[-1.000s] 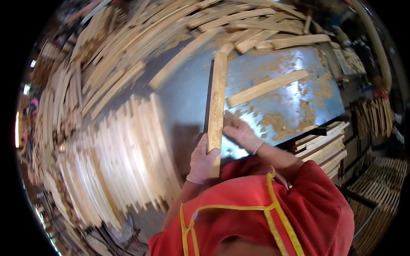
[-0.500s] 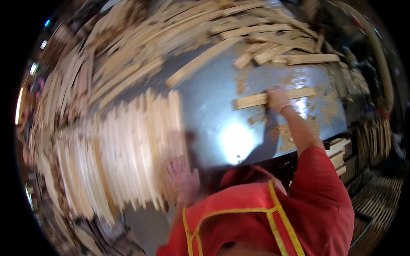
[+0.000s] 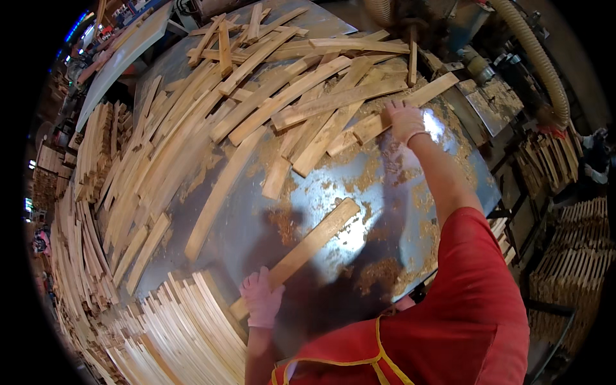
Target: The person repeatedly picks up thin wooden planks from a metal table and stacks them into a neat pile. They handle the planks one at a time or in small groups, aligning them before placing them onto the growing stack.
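Note:
My left hand (image 3: 260,298), in a thin pale pink glove, is closed round the near end of a wooden slat (image 3: 314,242). That slat lies slantwise on the metal table, its far end pointing up and to the right. Farther off, my right hand (image 3: 405,122), also gloved, grips another wooden slat (image 3: 437,90) at the right edge of a loose heap. My fingers lie over its top and partly cover it. Beside my left hand, a tight row of pale slats (image 3: 192,314) lies side by side at the lower left.
Loose slats (image 3: 256,109) lie criss-cross over the far and left parts of the metal table (image 3: 218,192). Sawdust (image 3: 385,273) is scattered over its surface. A ribbed hose (image 3: 539,61) and machinery stand at the far right, with stacked slats (image 3: 571,269) below.
The view has swung. My right hand has left the middle of the table for the heap's edge and a slat there. My left hand has gone from the pale row to the slanting slat.

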Tool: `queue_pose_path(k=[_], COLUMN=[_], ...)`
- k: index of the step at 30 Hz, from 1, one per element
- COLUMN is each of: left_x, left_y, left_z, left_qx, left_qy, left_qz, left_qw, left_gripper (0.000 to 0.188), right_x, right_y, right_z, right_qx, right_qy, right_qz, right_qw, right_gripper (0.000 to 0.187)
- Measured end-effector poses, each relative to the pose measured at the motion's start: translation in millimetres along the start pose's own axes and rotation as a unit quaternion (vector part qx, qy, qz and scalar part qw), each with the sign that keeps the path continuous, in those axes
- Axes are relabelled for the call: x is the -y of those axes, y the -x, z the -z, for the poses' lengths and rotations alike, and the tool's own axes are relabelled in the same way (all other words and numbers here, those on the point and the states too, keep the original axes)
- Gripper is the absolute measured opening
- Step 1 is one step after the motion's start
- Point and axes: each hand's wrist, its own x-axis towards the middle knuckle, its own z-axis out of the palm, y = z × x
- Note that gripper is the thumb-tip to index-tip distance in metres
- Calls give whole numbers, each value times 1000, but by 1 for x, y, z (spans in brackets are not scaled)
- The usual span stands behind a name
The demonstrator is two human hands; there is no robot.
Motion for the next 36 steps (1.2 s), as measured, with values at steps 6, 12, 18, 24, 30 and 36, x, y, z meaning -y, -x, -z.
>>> queue_pose_path(k=[6, 12, 18, 24, 30, 36], left_x=[-17, -6, 2, 1, 19, 15], left_y=[-6, -68, -82, -84, -80, -77], left_z=[36, 16, -16, -19, -37, -39], left_qx=[-124, -212, -213, -217, -246, -240], left_qy=[375, 294, 38, 26, 1, 22], left_qz=[85, 228, 251, 260, 233, 250], left_qw=[915, 903, 944, 940, 941, 938], left_gripper=[57, 67, 99, 98, 98, 100], right_x=[-16, 59, -106, -167, -189, -66], right_y=[-53, -6, -155, -217, -209, -31], right_z=[-1, 45, -21, -98, -103, -34], right_qx=[136, 148, -70, -26, -95, -51], right_qy=[11, -205, -288, -276, -384, -791], right_qz=[140, 313, -277, -406, -374, -256], right_qw=[981, 916, 914, 871, 839, 553], right_gripper=[42, 41, 46, 58, 34, 48])
